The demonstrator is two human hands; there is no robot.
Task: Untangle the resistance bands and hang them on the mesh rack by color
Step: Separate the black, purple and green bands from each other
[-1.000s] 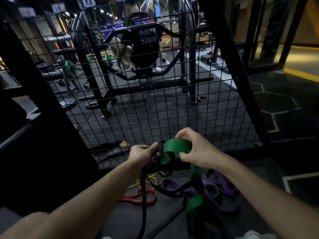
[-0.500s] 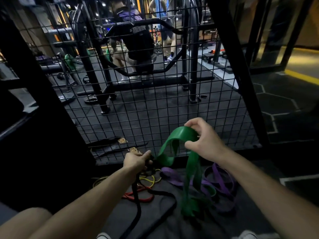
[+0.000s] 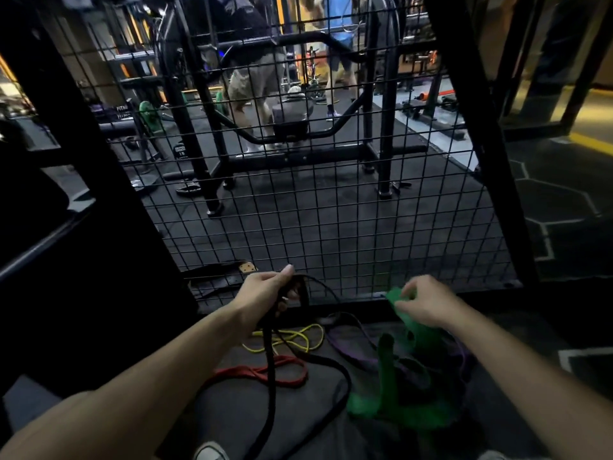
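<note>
Lying on the floor [image 3: 232,410], the black band [image 3: 270,376] is gripped by the left hand [image 3: 265,290]; the green band [image 3: 403,330] is pinched by the right hand [image 3: 423,303].

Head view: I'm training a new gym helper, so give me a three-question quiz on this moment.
1. True or false: a band already hangs on the mesh rack.
2. Which band does the left hand grip? A) red B) black C) yellow
3. Fill in: the right hand holds the ____ band.

Key:
1. False; none hangs there.
2. B, the black band; the red band and yellow band lie on the floor.
3. Green; the green band trails down to the floor.
</note>
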